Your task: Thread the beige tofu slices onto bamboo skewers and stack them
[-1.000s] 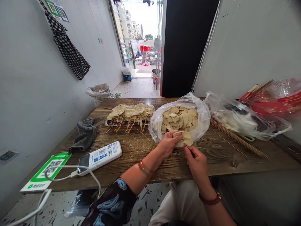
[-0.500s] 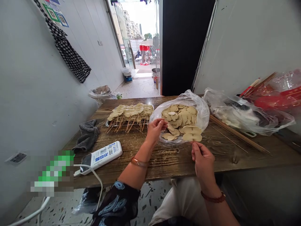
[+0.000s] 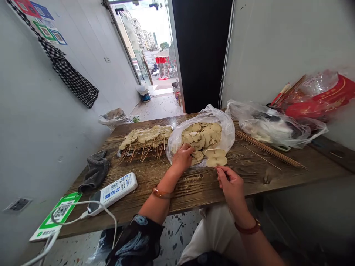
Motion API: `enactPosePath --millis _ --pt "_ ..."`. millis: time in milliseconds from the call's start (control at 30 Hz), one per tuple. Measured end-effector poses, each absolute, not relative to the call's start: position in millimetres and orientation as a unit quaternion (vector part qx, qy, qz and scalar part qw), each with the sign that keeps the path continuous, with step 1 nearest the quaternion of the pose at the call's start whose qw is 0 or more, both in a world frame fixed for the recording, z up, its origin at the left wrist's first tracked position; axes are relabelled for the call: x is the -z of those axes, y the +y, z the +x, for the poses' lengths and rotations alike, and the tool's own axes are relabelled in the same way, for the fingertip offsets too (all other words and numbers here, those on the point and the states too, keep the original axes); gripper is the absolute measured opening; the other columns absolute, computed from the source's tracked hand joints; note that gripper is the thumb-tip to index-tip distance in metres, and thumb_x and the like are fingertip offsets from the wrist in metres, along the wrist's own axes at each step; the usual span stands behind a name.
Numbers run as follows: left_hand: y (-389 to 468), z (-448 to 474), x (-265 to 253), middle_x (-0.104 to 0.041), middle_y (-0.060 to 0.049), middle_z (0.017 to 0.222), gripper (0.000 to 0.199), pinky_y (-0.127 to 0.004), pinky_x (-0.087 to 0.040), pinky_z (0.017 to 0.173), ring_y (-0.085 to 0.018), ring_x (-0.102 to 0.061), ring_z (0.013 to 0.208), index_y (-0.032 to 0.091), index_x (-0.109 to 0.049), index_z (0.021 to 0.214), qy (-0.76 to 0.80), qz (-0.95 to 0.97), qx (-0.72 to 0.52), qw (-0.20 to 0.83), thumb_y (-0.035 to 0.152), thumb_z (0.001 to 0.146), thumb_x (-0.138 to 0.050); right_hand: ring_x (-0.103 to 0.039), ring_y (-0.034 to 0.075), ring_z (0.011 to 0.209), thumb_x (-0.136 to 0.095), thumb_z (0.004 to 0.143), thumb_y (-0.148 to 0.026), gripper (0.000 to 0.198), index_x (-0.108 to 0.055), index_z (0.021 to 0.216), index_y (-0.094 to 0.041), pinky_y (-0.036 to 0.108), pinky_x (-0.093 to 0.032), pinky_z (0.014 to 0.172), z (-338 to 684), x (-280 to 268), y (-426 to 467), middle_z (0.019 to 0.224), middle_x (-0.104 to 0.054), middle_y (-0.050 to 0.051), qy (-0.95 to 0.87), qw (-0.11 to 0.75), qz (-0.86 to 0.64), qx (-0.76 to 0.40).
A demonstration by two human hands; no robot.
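Our left hand (image 3: 182,159) has left the spot just over the near left side of the plastic bag (image 3: 229,129), where it hung half a second ago, and has come down inside, its fingers now among the loose slices (image 3: 203,136). We see those fingers bent against the pale, flat rounds, but cannot tell whether they have closed on one. With our right hand (image 3: 231,183) we pinch the lower end of a thin stick (image 3: 217,166) between thumb and fingertips; on it sit two skewered slices (image 3: 216,162), one above the other, held up in front of the bag's near right edge. A second ago both our hands were at those slices; now only the right bears them. The open bag stands on the wooden table (image 3: 196,192) before us. Just to its left we have a tray (image 3: 120,152) heaped with threaded skewers (image 3: 149,135), their bare ends pointing toward us. To the bag's right lies a bundle of bare sticks (image 3: 271,149), with one single stick (image 3: 259,155) apart from it, and farther left we find a grey cloth (image 3: 95,170) near a white device (image 3: 113,192).
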State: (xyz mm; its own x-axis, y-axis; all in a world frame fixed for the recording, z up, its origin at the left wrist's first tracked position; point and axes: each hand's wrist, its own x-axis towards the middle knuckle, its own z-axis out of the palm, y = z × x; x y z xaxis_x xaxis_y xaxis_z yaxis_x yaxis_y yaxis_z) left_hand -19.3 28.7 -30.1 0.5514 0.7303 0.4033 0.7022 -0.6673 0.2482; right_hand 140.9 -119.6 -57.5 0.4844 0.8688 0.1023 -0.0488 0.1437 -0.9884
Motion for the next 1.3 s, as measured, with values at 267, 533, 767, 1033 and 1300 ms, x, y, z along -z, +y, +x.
enactPosePath --millis 267,533,767,1033,1300 --pt "26.5 -9.1 23.2 -0.061 -0.008 0.100 0.020 -0.035 -0.043 0.088 -0.021 -0.055 0.099 0.023 -0.071 0.084 0.359 0.885 -0.285 0.081 0.016 0.082 -0.052 -0.043 0.008 0.043 -0.060 0.082 -0.048 0.036 -0.072 0.093 -0.015 0.021 -0.035 0.040 141.8 57.5 -119.4 0.060 -0.056 -0.002 -0.374 0.659 -0.555 -0.345" --pt "38.5 -20.4 21.7 -0.059 0.002 0.066 0.011 -0.021 -0.041 0.056 -0.009 -0.050 0.057 0.017 -0.066 0.076 0.455 0.607 -0.530 0.379 0.026 0.071 -0.067 -0.045 0.009 0.044 -0.060 0.083 -0.046 0.035 -0.072 0.092 -0.015 0.021 -0.037 0.042 143.0 55.0 -120.7 0.059 -0.056 -0.002 -0.382 0.648 -0.568 -0.335" --pt "35.0 -26.8 12.7 -0.056 0.004 0.062 0.034 -0.018 -0.041 0.050 -0.007 -0.056 0.054 0.015 -0.055 0.077 0.378 0.434 -0.576 0.581 0.029 0.058 -0.080 -0.045 0.009 0.046 -0.061 0.083 -0.045 0.034 -0.071 0.094 -0.015 0.021 -0.037 0.043 142.5 56.3 -122.0 0.062 -0.057 -0.001 -0.380 0.643 -0.564 -0.351" --pt "32.5 -26.6 13.3 -0.054 0.000 0.067 0.008 -0.028 -0.045 0.066 -0.014 -0.054 0.065 0.018 -0.054 0.070 0.505 0.615 -0.509 0.328 0.020 0.071 -0.061 -0.044 0.009 0.045 -0.062 0.081 -0.047 0.037 -0.071 0.095 -0.015 0.021 -0.036 0.041 142.0 60.4 -121.1 0.062 -0.057 -0.001 -0.380 0.641 -0.572 -0.343" --pt "33.6 -28.2 12.9 -0.053 -0.001 0.066 0.009 -0.027 -0.038 0.066 -0.016 -0.049 0.067 0.019 -0.055 0.063 0.528 0.708 -0.440 0.163 0.010 0.066 -0.054 -0.045 0.010 0.045 -0.063 0.080 -0.049 0.039 -0.072 0.094 -0.015 0.022 -0.037 0.040 141.8 60.5 -120.7 0.061 -0.059 0.000 -0.383 0.639 -0.578 -0.333"
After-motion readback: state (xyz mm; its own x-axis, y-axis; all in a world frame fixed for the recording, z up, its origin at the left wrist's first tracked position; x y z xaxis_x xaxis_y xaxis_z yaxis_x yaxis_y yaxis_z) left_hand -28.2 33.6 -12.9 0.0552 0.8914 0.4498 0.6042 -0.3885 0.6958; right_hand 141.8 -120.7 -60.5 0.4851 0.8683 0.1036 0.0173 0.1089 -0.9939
